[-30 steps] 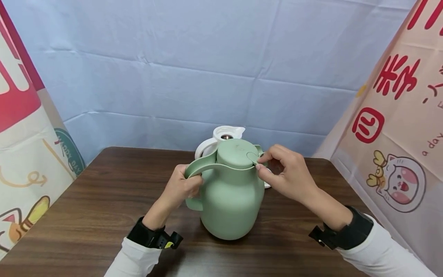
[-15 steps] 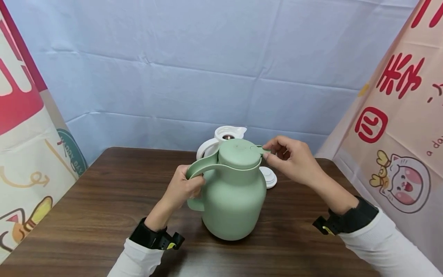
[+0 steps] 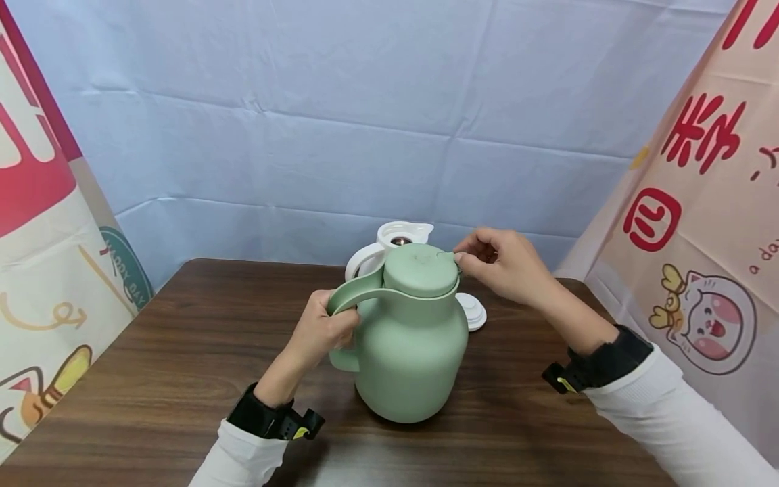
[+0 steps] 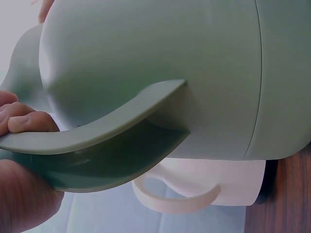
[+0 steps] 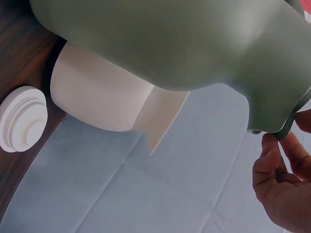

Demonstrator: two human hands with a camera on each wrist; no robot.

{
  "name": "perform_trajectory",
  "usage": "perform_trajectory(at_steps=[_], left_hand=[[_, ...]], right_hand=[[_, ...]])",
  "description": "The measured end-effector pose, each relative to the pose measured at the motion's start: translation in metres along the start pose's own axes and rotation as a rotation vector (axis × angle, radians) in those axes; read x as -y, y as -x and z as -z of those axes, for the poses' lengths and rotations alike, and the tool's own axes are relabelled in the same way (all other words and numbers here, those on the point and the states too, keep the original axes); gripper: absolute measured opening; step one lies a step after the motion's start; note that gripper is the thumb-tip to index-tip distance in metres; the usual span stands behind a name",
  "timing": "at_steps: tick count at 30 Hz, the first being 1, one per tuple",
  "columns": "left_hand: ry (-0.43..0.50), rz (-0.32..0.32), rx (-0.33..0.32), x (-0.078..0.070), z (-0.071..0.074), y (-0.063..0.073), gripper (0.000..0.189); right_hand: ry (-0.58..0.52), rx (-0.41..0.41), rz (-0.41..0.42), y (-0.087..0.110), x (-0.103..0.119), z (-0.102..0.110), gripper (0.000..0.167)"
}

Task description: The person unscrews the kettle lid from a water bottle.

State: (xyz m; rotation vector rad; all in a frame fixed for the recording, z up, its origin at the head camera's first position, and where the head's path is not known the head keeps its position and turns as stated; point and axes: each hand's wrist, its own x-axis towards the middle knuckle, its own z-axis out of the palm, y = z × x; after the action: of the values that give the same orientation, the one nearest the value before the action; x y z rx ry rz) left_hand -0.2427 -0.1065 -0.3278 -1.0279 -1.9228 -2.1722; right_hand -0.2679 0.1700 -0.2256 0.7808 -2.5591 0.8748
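A pale green vacuum jug (image 3: 408,352) stands upright on the table in the head view. My left hand (image 3: 322,328) grips its handle (image 4: 97,131), fingers on one side and thumb on the other in the left wrist view. The round green lid (image 3: 420,270) sits in the jug's mouth. At the lid's far right edge, by the spout, my right hand (image 3: 505,264) pinches the small lid tab (image 5: 286,127) between thumb and fingers. Most of that tab is hidden by the fingertips in the head view.
Right behind the green jug stands a white jug (image 3: 389,237) without a lid, mostly hidden. Its likely lid, a white stepped disc (image 3: 471,311), lies to the right on the brown wooden table (image 3: 231,352). Blue cloth (image 3: 304,135) hangs behind, with printed cloths at both sides.
The lid has turned: its tab has swung from the front right toward the spout at the back. My right hand has moved away from me with it. The left hand keeps its grip.
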Motion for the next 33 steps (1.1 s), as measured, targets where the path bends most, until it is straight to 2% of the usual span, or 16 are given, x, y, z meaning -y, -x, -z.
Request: perform_trajectory(at_steps=[5, 11, 15, 19, 23, 33], left_hand=[[-0.010, -0.004, -0.003, 0.000, -0.001, 0.000, 0.030], [-0.005, 0.002, -0.003, 0.000, -0.002, 0.000, 0.030], [-0.015, 0.005, -0.010, 0.000, -0.002, 0.000, 0.030], [-0.023, 0.001, -0.011, 0.000, -0.002, 0.000, 0.030], [-0.020, 0.000, -0.007, -0.001, -0.002, 0.000, 0.030], [-0.018, 0.011, -0.012, -0.001, -0.001, 0.001, 0.030]], right_hand=[[-0.020, 0.073, -0.062, -0.013, 0.000, 0.000, 0.013], [0.014, 0.198, -0.116, -0.028, 0.003, 0.005, 0.018], [0.036, 0.248, -0.156, -0.038, 0.009, 0.007, 0.019], [0.007, 0.294, -0.217, -0.048, 0.014, 0.005, 0.020], [0.008, 0.319, -0.253, -0.057, 0.019, 0.001, 0.021], [0.069, 0.314, -0.235, -0.070, 0.036, -0.010, 0.021]])
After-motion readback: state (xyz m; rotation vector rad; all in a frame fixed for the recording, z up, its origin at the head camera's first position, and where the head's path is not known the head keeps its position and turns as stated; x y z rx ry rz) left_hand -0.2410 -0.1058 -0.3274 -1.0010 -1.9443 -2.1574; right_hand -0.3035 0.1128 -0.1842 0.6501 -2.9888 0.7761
